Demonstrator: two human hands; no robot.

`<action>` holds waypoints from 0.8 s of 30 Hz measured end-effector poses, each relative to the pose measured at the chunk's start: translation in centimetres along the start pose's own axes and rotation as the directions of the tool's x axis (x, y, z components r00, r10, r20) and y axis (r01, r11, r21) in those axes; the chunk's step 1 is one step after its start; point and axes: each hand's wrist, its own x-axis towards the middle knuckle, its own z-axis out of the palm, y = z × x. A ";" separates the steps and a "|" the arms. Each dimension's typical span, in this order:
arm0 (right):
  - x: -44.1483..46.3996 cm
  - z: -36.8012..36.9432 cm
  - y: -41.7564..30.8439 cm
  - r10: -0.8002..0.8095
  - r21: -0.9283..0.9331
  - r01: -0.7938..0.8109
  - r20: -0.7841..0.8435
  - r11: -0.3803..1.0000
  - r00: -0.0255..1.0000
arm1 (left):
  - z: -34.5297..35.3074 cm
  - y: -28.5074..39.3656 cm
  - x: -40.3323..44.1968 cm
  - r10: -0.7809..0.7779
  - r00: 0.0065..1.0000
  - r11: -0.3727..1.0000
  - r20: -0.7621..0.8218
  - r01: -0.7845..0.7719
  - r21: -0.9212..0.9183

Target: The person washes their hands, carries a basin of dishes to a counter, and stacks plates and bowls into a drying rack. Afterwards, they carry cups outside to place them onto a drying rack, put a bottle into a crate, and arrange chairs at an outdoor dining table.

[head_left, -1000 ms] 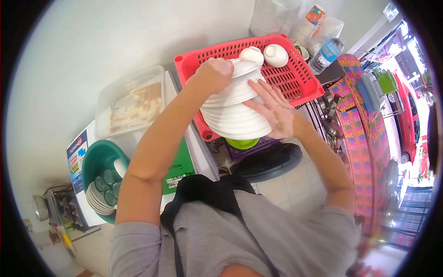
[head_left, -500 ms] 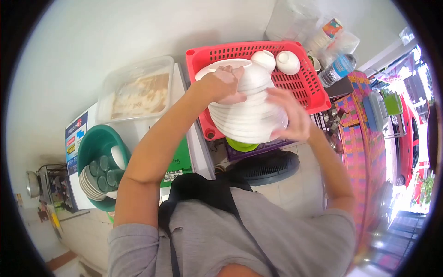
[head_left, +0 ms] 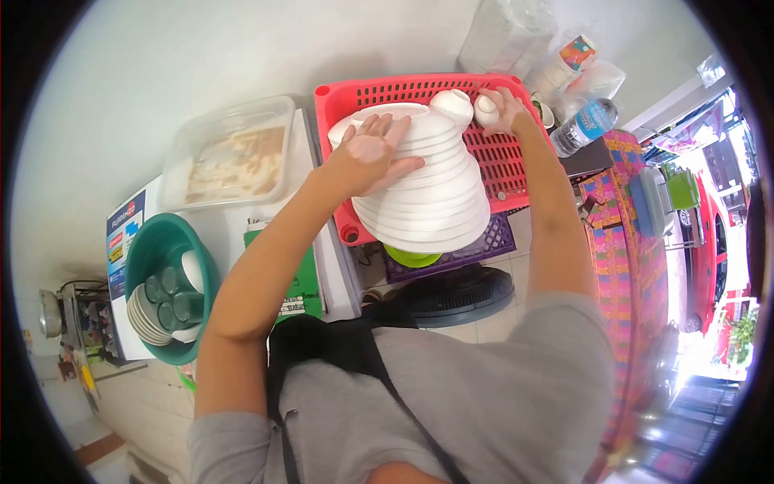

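Observation:
A tall nested stack of white bowls [head_left: 427, 198] leans in the red plastic basket [head_left: 516, 189]. My left hand [head_left: 375, 153] lies against the upper part of this stack with its fingers spread. At the basket's far right, my right hand [head_left: 506, 110] has its fingers curled round a small white bowl [head_left: 485, 111], partly covering it. Another small white bowl [head_left: 451, 106] sits just left of that one, beside the stack. Behind my left hand, a wider white dish [head_left: 343, 127] is partly hidden.
To the left are a green basin [head_left: 208, 270] with glasses and plates, and a clear plastic container [head_left: 282, 173]. A water bottle [head_left: 587, 125] stands right of the basket. Below are a purple crate [head_left: 501, 234] and a black round-topped object [head_left: 455, 294].
My right hand has left the side of the bowl stack and reached up and right to the small bowl. My left hand stays on the stack; its fingers are more spread.

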 end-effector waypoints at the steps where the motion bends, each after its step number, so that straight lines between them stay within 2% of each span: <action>1: 0.5 0.2 0.4 0.000 0.000 0.000 0.003 1.000 1.000 | -0.1 0.0 -0.1 0.010 1.000 1.000 -0.011 -0.011 -0.013; 4: 1.1 -0.7 0.7 0.013 -0.022 -0.012 0.060 1.000 0.998 | -0.1 -0.4 -0.4 0.031 0.998 0.998 -0.047 -0.034 -0.052; 6: 1.3 -1.3 1.1 0.145 0.082 -0.152 0.090 0.985 0.985 | 0.1 -0.7 -0.4 0.043 0.997 0.996 -0.071 -0.048 -0.077; 10: 1.1 -1.3 2.1 0.160 0.070 -0.169 0.110 0.983 0.981 | 0.1 -1.0 -0.6 0.057 0.996 0.994 -0.062 -0.062 -0.093; 12: 0.1 -1.6 1.5 0.124 0.065 -0.128 0.070 0.990 0.990 | 0.2 -0.9 -0.5 0.078 0.995 0.989 -0.060 -0.084 -0.118; 14: -1.0 -1.8 1.5 0.104 0.084 -0.113 0.104 0.990 0.989 | 0.0 -1.0 -0.6 0.112 0.981 0.983 -0.158 -0.132 -0.125; 16: -1.9 -1.8 1.5 0.039 0.150 -0.060 0.136 0.987 0.990 | -0.5 -0.9 -1.1 0.107 0.983 0.983 -0.151 -0.127 -0.133; 18: -3.9 -2.1 0.5 0.034 0.134 -0.057 0.168 0.989 0.985 | -1.6 -0.7 -2.1 0.100 0.984 0.983 -0.148 -0.120 -0.139; 20: -5.8 -2.3 -0.2 -0.014 0.148 -0.017 0.207 0.989 0.978 | -2.8 -0.4 -3.3 0.175 0.973 0.984 -0.148 -0.178 -0.004; 23: -8.6 -2.2 -1.8 -0.071 0.191 0.021 0.261 0.981 0.963 | -4.9 0.6 -5.1 0.130 0.985 0.986 -0.115 -0.141 -0.090; 24: -9.6 -2.8 -3.0 -0.033 0.207 -0.031 0.300 0.978 0.953 | -5.5 0.7 -5.8 0.128 0.985 0.986 -0.114 -0.139 -0.090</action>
